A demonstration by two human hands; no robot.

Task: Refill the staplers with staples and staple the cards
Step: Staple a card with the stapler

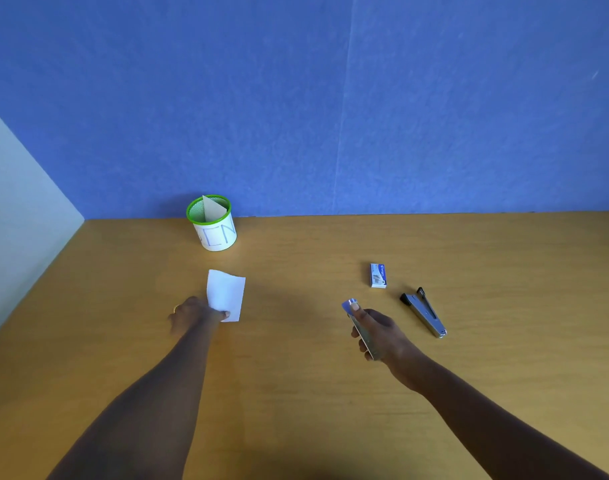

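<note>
Stapler (360, 329) gripped in R hand (382, 336), fingers (368, 355) curled round it, L hand (192, 315) pinching card (226, 294) on desk (296, 393): stapling seems abt to start, 2nd stapler (424, 313) untouched.

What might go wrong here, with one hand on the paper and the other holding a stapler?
The left hand pinches the white card only at its near corner, so it might bend or slip when stapled. Its fingertips sit close to where the stapler in the right hand may bite.
</note>
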